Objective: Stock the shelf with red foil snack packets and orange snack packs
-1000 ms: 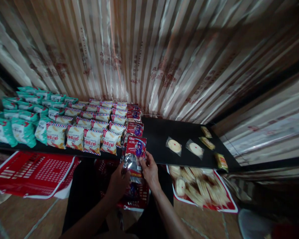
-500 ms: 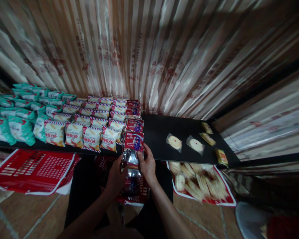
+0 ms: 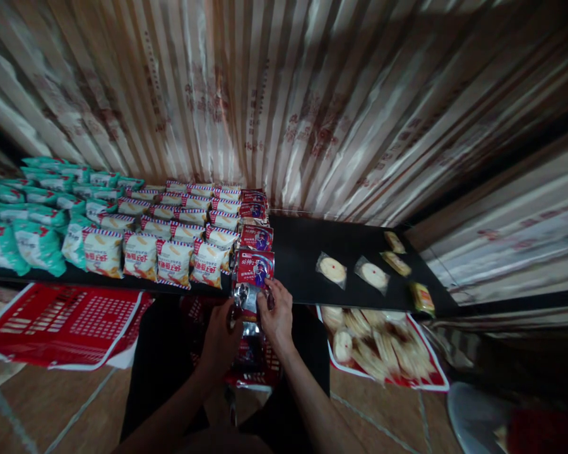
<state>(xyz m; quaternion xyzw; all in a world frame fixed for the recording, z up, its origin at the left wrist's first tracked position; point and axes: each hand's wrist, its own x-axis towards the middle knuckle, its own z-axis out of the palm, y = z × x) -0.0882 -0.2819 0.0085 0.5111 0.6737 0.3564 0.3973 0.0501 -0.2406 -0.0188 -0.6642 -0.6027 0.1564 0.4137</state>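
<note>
My left hand and my right hand both grip a shiny silver and red snack packet at the front edge of a black shelf. Just above it lies another red packet, the nearest of a short row of red packets running back toward the wall. Below my hands, over my lap, sits a red bag with more packets.
White and red snack bags and green bags fill the shelf's left half. Two round cakes in clear wrap and small yellow bars lie on the right. A tray of wrapped cakes sits below, a red flat bag lower left.
The topmost red packet went from my right hand onto the shelf's front edge. Both hands have drawn together on the silver packet below it.
</note>
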